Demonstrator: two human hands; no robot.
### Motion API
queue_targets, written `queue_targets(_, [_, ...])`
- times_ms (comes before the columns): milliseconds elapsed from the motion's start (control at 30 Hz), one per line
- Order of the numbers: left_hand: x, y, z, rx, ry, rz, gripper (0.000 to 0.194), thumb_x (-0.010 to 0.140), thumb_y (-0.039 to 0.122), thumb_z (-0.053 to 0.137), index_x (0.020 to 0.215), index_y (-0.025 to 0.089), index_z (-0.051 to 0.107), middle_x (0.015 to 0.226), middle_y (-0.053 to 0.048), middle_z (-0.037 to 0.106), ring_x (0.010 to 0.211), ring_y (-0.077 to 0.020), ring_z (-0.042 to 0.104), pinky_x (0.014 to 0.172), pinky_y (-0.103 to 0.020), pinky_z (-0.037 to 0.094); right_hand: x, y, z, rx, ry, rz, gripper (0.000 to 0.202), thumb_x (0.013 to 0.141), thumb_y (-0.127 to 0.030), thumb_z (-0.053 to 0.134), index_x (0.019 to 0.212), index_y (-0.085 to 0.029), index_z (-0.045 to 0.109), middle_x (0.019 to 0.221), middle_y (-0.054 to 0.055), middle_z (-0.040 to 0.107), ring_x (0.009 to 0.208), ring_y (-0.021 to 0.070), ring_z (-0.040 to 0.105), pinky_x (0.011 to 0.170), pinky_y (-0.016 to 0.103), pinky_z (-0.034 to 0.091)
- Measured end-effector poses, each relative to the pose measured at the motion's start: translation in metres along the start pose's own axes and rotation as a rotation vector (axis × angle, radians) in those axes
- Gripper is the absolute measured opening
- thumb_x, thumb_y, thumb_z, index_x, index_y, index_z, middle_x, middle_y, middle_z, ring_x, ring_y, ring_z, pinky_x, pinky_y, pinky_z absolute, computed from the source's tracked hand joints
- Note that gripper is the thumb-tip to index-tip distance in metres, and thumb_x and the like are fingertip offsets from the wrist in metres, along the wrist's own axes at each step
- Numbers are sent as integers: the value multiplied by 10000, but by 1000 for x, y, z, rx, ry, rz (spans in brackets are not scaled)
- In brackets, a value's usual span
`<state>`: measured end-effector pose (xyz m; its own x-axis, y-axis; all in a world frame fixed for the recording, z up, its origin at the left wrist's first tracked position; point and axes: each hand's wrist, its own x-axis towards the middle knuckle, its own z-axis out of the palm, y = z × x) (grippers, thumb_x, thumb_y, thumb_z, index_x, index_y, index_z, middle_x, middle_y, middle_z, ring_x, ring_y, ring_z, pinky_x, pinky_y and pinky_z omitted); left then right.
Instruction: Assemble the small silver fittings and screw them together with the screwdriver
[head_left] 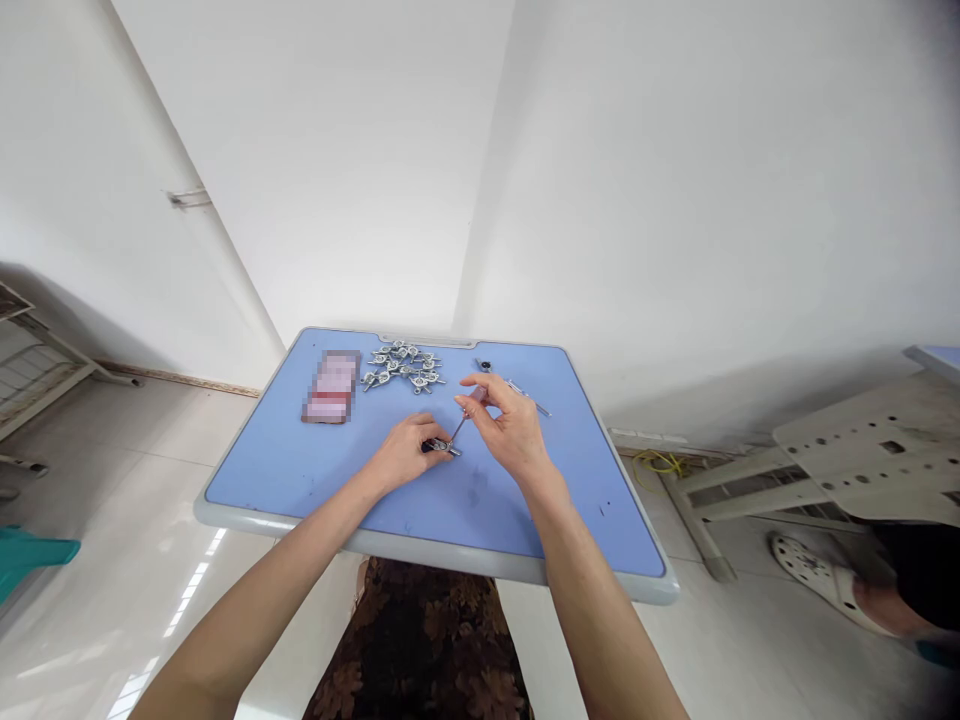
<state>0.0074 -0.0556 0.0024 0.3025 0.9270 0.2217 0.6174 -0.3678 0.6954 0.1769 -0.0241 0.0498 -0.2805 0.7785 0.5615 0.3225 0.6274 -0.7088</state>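
My left hand (409, 450) is closed on a small silver metal fitting (442, 447), holding it low over the blue tabletop; dark material shows by its fingertips. In my right hand (508, 425) is a screwdriver (460, 426), pinched by its handle, which the fingers partly cover. Its thin shaft slants down to the fitting, and the tip appears to touch it. Beyond my hands lies a loose pile of similar silver fittings (401, 365), with round heads and short stems.
A blue table (270, 470) with a grey rim stands against a white wall. On it are a blurred-out phone-like object (331, 388), a small dark-and-silver piece (484, 366) and thin metal rods (536, 402). Another person's shoe (814, 575) shows at right, a teal stool (34, 560) at left.
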Motion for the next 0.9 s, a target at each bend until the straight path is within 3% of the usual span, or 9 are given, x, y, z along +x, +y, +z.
queue_targets(167, [0, 0, 0, 8, -5, 4, 77, 791, 231, 685, 853, 194, 711, 854, -25, 625, 845, -186, 588, 780, -297, 463, -1, -2, -2, 23, -77, -51, 271, 971, -291, 406, 1186, -241, 563, 939, 54, 651, 757, 156, 644, 735, 332, 538])
queue_targets(300, [0, 0, 0, 8, -3, 3, 77, 791, 219, 685, 857, 187, 710, 861, -26, 625, 848, -184, 587, 786, -298, 462, 0, -3, 4, 98, 23, -41, 192, 925, -275, 510, 1084, -240, 613, 787, 11, 650, 689, 152, 644, 699, 315, 541])
queue_targets(433, [0, 1, 0, 5, 0, 3, 73, 787, 212, 693, 853, 184, 709, 858, -26, 621, 848, -184, 586, 785, -294, 460, -1, -2, 10, -111, 155, -94, 88, 878, -316, 600, 893, -235, 630, 773, 19, 652, 611, 147, 581, 639, 306, 505])
queue_targets(700, [0, 0, -1, 9, -13, -3, 83, 791, 224, 691, 864, 188, 706, 849, -24, 618, 848, -189, 584, 774, -296, 459, -3, 6, 2, -150, 49, -76, 197, 952, -276, 432, 1096, -210, 548, 822, 37, 623, 695, 159, 619, 673, 304, 501])
queue_targets(900, [0, 0, 0, 21, -1, 5, 148, 789, 226, 699, 929, 186, 681, 855, -22, 616, 849, -186, 576, 782, -302, 456, -1, 7, -2, -58, 68, 28, 168, 930, -282, 460, 1056, -218, 551, 723, -3, 588, 632, 144, 632, 588, 264, 483])
